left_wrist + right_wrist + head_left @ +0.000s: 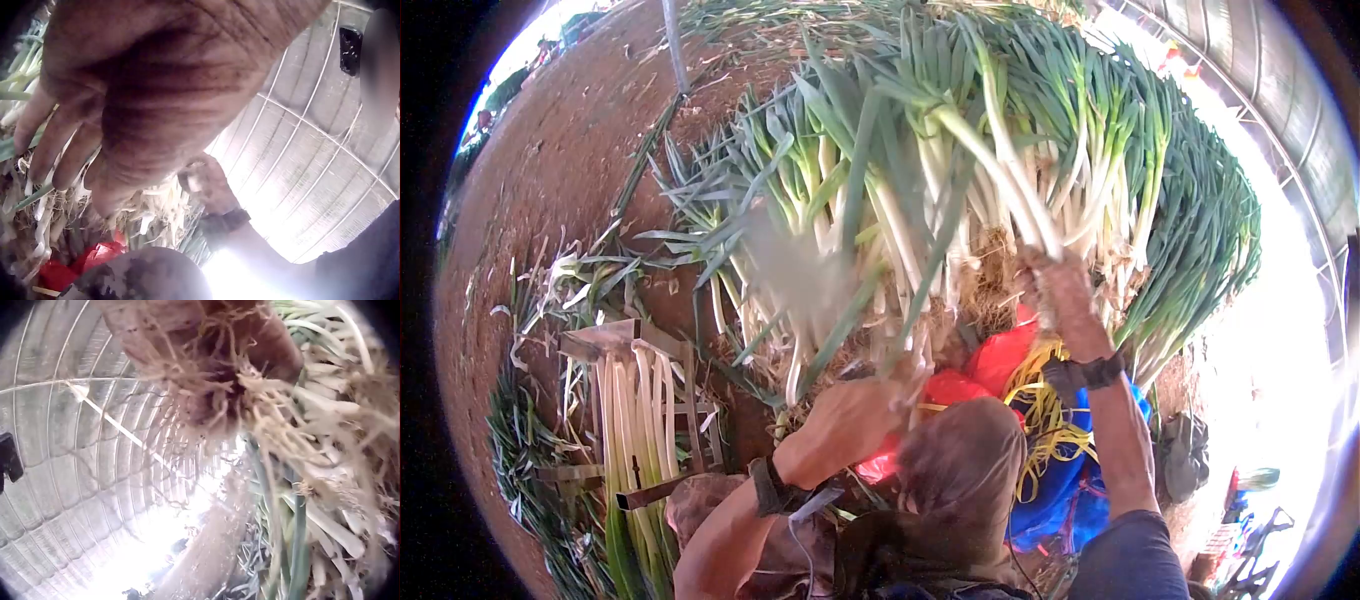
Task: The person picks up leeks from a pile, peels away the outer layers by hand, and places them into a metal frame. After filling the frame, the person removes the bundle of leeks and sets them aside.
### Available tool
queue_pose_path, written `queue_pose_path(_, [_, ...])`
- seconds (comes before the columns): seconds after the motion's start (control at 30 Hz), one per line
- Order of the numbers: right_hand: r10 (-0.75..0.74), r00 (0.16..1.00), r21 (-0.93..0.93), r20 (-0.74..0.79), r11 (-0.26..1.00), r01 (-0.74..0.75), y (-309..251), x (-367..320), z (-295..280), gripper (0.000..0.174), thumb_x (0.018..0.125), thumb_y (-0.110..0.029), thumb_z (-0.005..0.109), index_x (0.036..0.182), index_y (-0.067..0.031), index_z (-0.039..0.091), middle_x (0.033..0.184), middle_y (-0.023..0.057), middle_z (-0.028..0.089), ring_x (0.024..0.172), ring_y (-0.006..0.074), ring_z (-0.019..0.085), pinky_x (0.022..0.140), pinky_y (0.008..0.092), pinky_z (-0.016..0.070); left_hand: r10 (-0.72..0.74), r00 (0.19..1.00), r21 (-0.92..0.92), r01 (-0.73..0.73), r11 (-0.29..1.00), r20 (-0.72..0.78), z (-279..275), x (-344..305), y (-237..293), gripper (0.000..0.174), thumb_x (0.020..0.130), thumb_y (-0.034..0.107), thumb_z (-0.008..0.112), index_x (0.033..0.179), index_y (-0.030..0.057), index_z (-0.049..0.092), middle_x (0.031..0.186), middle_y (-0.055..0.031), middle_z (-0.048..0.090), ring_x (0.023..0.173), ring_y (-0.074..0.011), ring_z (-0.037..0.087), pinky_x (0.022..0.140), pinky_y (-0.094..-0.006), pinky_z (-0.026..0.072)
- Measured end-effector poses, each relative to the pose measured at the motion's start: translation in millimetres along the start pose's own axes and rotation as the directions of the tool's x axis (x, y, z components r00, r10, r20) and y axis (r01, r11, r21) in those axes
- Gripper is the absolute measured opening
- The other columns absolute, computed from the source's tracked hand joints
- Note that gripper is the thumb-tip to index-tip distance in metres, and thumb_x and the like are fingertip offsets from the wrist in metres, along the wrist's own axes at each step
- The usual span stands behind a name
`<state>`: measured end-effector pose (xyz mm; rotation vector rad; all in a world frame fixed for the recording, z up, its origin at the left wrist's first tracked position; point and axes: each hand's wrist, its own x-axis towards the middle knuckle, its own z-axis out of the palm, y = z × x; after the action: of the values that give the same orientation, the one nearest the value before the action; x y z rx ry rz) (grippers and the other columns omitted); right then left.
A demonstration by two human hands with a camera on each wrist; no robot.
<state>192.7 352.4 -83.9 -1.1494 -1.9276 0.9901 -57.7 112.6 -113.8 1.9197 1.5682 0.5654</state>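
Leeks with white stems and green tops (900,215) stand in a dense row across the head view. My right hand (1065,300) grips white leek stems (1020,200) low, by the root end. In the right wrist view, tangled roots (219,403) hang over that hand (206,331), hiding most of its fingers. My left hand (850,420) is at the foot of the row, left of the right hand, its fingertips blurred against roots. The left wrist view shows its palm (175,94) with fingers (59,147) extended, nothing seen held.
At the lower left, a wooden frame (600,340) holds long leek stems (640,410). Red plastic (1000,360), yellow straps (1050,440) and a blue bag (1050,510) lie by the knee (960,460). Leaf scraps (575,285) cover soil at left.
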Motion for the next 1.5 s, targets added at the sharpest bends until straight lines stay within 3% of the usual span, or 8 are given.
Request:
queue_pose_path(0.33, [0.359,0.927,0.444,-0.107,0.852,-0.278,-46.7,54.3,12.3,0.042,0.097,-0.035,0.058,0.106,0.0053,0.062,0.075,0.0028,0.061,0.064,0.0077,0.055,0.053,0.0223,0.0438,-0.036,0.997,0.010,0.036,0.999,0.067,-6.1,13.1,-3.2,0.031,0.083,0.019,0.068,0.106,-0.0005,0.058,0.078,-0.0202,0.064,0.079,-0.0388,0.064,0.070,-0.0487,0.0499])
queue_pose_path(0.63, [0.127,0.990,0.368,-0.058,0.925,-0.097,-82.6,83.4,60.7,0.030,0.098,-0.021,0.060,0.115,0.0032,0.058,0.085,0.0109,0.067,0.056,0.0112,0.054,0.046,0.0242,0.0426,0.004,1.000,0.036,-0.004,0.999,0.024,9.3,8.6,-20.2,0.023,0.082,0.014,0.065,0.100,0.0007,0.060,0.077,-0.0183,0.064,0.075,-0.0382,0.065,0.065,-0.0489,0.0513])
queue_pose_path(0.8, [0.044,0.999,-0.074,0.022,0.996,-0.043,-48.9,62.6,147.2,0.062,0.090,-0.032,0.068,0.131,0.0114,0.049,0.108,0.0209,0.067,0.105,0.0274,0.064,0.104,0.0449,0.0455,0.143,0.979,0.060,-0.136,0.989,-0.148,34.9,-2.4,-28.6,0.020,0.079,0.012,0.064,0.097,0.0027,0.066,0.075,-0.0164,0.065,0.069,-0.0363,0.066,0.055,-0.0462,0.0513])
queue_pose_path(0.9, [0.167,0.955,-0.028,0.243,0.986,-0.166,-29.0,31.8,199.6,0.091,0.091,-0.039,0.065,0.150,0.0091,0.016,0.156,0.0314,0.017,0.145,0.0388,0.025,0.117,0.0512,0.0280,0.136,0.991,0.134,-0.134,0.982,-0.008,29.3,-5.9,-19.1,0.013,0.078,0.012,0.064,0.087,0.0037,0.068,0.071,-0.0135,0.065,0.066,-0.0326,0.067,0.054,-0.0436,0.0516])
queue_pose_path(0.97, [0.157,0.904,-0.058,0.398,0.988,-0.146,-23.9,18.1,226.4,0.091,0.095,-0.043,0.058,0.152,0.0071,0.007,0.156,0.0317,0.014,0.145,0.0417,0.021,0.119,0.0516,0.0236,0.094,0.995,0.207,-0.097,0.974,0.024,32.0,-8.7,-16.9,0.009,0.077,0.011,0.064,0.083,0.0061,0.067,0.068,-0.0129,0.064,0.066,-0.0309,0.068,0.055,-0.0431,0.0527])
queue_pose_path(1.1, [-0.002,0.876,-0.437,0.482,0.866,0.242,14.8,0.3,250.8,0.084,0.095,-0.031,0.055,0.152,0.0078,0.007,0.133,0.0380,0.048,0.117,0.0470,0.056,0.097,0.0510,0.0471,0.151,0.982,0.169,-0.131,0.977,-0.116,39.3,-17.3,-23.3,0.006,0.077,0.010,0.064,0.080,0.0051,0.066,0.068,-0.0124,0.065,0.067,-0.0307,0.068,0.056,-0.0429,0.0537])
queue_pose_path(1.3, [0.318,0.613,-0.579,0.723,0.763,0.286,-25.7,-14.3,248.3,0.091,0.093,-0.031,0.055,0.153,-0.0023,-0.007,0.114,0.0348,0.060,0.099,0.0461,0.063,0.085,0.0514,0.0506,0.130,0.990,0.250,-0.113,0.962,-0.051,33.5,-28.0,-17.6,0.019,0.079,0.010,0.064,0.095,-0.0005,0.064,0.075,-0.0135,0.066,0.069,-0.0308,0.069,0.057,-0.0418,0.0545])
queue_pose_path(1.5, [0.157,0.681,-0.508,0.716,0.786,0.353,0.6,15.8,228.6,0.055,0.091,-0.037,0.058,0.133,-0.0029,0.053,0.103,0.0236,0.066,0.092,0.0387,0.065,0.081,0.0478,0.0517,0.109,0.985,0.307,-0.146,0.940,0.137,7.7,-32.9,-13.2,0.023,0.081,0.012,0.065,0.099,-0.0014,0.059,0.087,-0.0143,0.064,0.075,-0.0281,0.067,0.063,-0.0411,0.0521])
